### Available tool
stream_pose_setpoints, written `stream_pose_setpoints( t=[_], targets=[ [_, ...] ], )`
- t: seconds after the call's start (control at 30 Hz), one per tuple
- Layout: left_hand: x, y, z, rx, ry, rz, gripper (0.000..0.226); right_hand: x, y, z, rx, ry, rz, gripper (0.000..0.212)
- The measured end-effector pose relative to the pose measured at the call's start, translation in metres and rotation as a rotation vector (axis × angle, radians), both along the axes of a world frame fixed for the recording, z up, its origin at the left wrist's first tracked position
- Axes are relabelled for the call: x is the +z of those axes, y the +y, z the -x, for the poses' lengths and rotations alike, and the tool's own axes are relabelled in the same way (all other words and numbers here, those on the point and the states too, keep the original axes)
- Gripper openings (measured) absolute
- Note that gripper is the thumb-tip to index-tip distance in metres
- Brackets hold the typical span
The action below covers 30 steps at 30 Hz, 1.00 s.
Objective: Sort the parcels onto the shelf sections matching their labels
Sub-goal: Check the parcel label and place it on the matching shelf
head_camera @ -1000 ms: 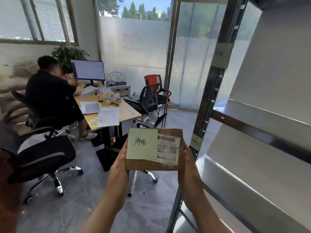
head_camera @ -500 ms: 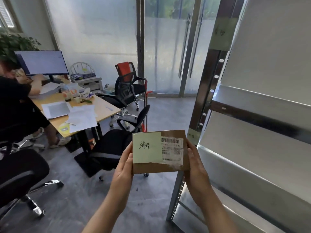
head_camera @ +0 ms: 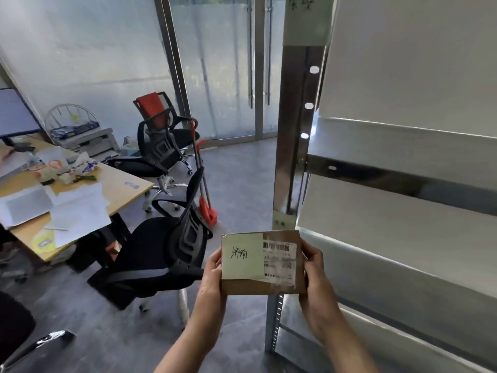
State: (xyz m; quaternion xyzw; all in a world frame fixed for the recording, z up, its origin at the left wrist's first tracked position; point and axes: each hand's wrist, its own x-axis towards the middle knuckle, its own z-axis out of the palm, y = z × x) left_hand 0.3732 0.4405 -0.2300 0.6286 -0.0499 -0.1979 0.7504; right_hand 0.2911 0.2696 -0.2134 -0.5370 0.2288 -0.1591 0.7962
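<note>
A flat brown cardboard parcel (head_camera: 258,288) is held up in front of me, low in the view. A pale green note (head_camera: 242,257) with handwriting covers its left half, and a white barcode label (head_camera: 279,261) its right. My left hand (head_camera: 212,275) grips the left edge and my right hand (head_camera: 314,273) the right edge. Just behind the parcel stands the metal shelf's upright post (head_camera: 293,130), with a small green tag (head_camera: 279,223) above the parcel and a larger green tag (head_camera: 306,20) near the top. The shelf boards (head_camera: 403,168) stretch away to the right.
A black office chair (head_camera: 161,254) stands left of the parcel, a second black chair with an orange cloth (head_camera: 158,135) farther back. A wooden desk (head_camera: 88,189) with papers fills the left. A red broom and dustpan (head_camera: 204,195) lean near the glass doors (head_camera: 228,68).
My view has swung right and closer to the shelf; the seated person has left the view. The parcel stays in both hands, now right below the post's small green tag.
</note>
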Motion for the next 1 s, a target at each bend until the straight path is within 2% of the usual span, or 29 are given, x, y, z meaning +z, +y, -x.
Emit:
stream_pose_setpoints(
  t=[0.43, 0.53, 0.6, 0.67, 0.7, 0.8, 1.0],
  targets=[
    [-0.042, -0.038, -0.005, -0.178, 0.111, -0.063, 0.035, -0.025, -0.011, 0.027, -0.248, 0.108, -0.057, 0.025],
    [-0.04, -0.04, -0.003, -0.218, 0.124, -0.032, 0.04, -0.025, -0.008, 0.035, -0.261, 0.113, -0.033, 0.052],
    [-0.04, -0.041, -0.003, -0.249, 0.059, -0.053, 0.051, -0.02, -0.004, 0.041, -0.253, 0.115, 0.009, 0.063],
    [-0.045, -0.04, -0.002, -0.335, 0.012, -0.103, 0.064, -0.014, 0.001, 0.043, -0.23, 0.155, 0.084, 0.087],
    [-0.044, -0.04, 0.0, -0.357, 0.015, -0.107, 0.069, -0.012, 0.003, 0.044, -0.216, 0.178, 0.138, 0.091],
    [-0.048, -0.038, 0.003, -0.363, 0.002, -0.032, 0.078, -0.014, 0.008, 0.042, -0.239, 0.2, 0.275, 0.076],
    [-0.053, -0.029, -0.008, -0.377, 0.001, -0.017, 0.089, -0.029, 0.023, 0.03, -0.313, 0.226, 0.399, 0.092]
  ],
)
